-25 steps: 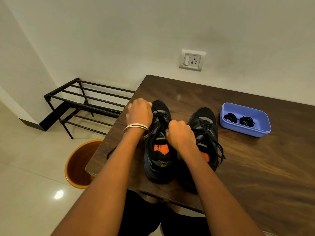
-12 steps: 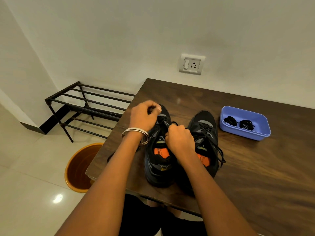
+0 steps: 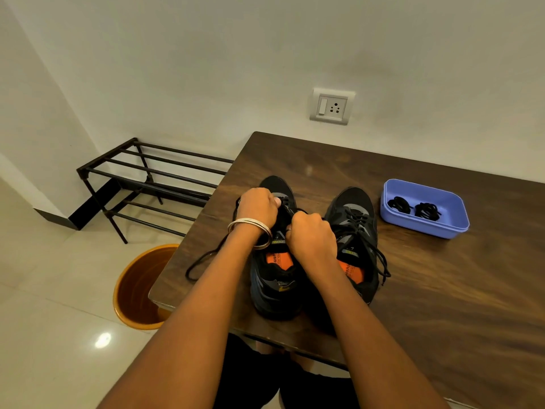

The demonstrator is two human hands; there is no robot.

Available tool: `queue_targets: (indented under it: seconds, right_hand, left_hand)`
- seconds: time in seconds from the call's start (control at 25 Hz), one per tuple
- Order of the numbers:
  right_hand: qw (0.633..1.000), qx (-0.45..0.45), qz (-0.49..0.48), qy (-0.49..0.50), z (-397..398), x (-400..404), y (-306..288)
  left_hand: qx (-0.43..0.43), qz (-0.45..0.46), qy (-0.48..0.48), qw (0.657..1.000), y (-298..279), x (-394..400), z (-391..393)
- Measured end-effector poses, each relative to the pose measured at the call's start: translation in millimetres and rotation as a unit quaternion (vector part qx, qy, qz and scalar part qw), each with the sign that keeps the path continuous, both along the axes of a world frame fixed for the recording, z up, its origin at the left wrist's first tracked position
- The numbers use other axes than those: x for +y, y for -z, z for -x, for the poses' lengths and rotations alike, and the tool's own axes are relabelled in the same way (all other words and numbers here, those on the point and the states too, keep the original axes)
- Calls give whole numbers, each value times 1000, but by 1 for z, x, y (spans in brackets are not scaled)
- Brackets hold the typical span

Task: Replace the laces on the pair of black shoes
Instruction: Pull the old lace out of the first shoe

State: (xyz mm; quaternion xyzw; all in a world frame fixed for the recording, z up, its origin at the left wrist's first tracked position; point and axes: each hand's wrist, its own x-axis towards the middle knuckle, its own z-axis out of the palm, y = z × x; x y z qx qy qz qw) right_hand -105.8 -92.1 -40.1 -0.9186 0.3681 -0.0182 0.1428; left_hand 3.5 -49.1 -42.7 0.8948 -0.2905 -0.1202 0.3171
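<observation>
Item: pair of black shoes, two counted, standing side by side near the front left corner of the table (image 3: 442, 290), toes toward the wall. Left shoe (image 3: 272, 278): under work; its old lace (image 3: 206, 258) is partly drawn out, one loose length trailing off toward the table's left edge. Right shoe (image 3: 358, 231): apparently fully laced, ends hanging down its outer side, not yet touched. Hands, two: left hand (image 3: 258, 206), bangle at the wrist, fingers curled over the upper eyelets and seemingly pinching the lace; right hand (image 3: 312, 236), fingers curled tight around a strand just above the tongue. The exact pinch points are hidden by the knuckles. Step in hand, as judged: unthreading the old lace from the left shoe. Best practice would be to slacken each crossing in turn from the top row downward, pulling straight out through the eyelet rather than dragging the whole length at once, with one hand steadying the shoe so it does not slide into its neighbour. Replacement laces (image 3: 414, 206): two black coiled bundles, lying in one blue tray (image 3: 424, 228) near the table's back edge, well apart from the shoes. Off the table: one orange bin (image 3: 138, 287) on the floor beside the left edge; one black rack (image 3: 153, 184); one wall socket (image 3: 330, 106).
</observation>
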Motion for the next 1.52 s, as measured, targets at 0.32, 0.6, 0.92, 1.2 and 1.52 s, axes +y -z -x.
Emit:
queue_targets:
  seconds: [0.32, 0.6, 0.92, 1.2, 1.52]
  right_hand:
    - [1000, -11, -14, 8, 1, 1, 0]
    - [1000, -5, -18, 2, 0, 4, -2]
    - [1000, 1, -20, 1, 0, 4, -2]
    - [1000, -11, -19, 5, 1, 5, -1]
    - [1000, 0, -25, 5, 0, 5, -5]
  left_hand:
    - [345, 528, -120, 767, -41, 28, -8]
    - [-56, -2, 57, 997, -8, 14, -2]
    - [-135, -99, 59, 984, -1, -2, 10]
    - [152, 13, -39, 988, -7, -1, -1]
    - [204, 99, -115, 967, 8, 29, -17]
